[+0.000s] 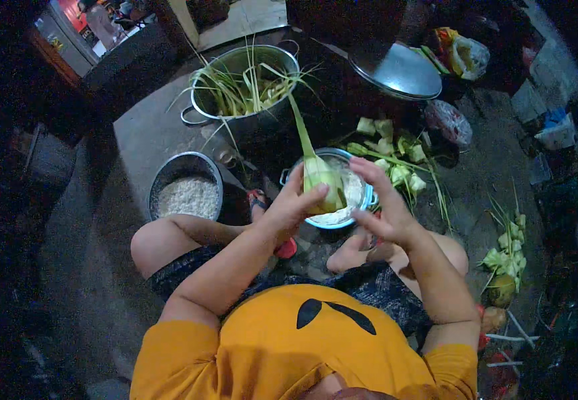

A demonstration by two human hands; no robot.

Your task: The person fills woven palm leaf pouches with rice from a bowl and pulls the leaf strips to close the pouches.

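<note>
My left hand (296, 200) grips a pale green woven palm-leaf pouch (323, 182), whose long leaf tail reaches up towards the big pot. Beside the pouch, on its right, my right hand (381, 200) is raised with its fingers apart and nothing held. Beneath both hands stands a light blue-rimmed basin (336, 223) containing white grains that look like rice; the pouch and hands hide part of it. To the left, a round metal pot (154, 182) contains more white grains (189, 196). Several woven leaf pouches (400, 175) with leaf strips lie on the floor right of the basin.
A large metal pot (196, 102) with leaf strips hanging over its rim stands ahead. Its surroundings include a glass jar (226, 157), a metal lid (409, 75) and plastic bags (449, 122). Another bunch of woven pouches (509, 255) lies far right, near a round brownish-green object (501, 291).
</note>
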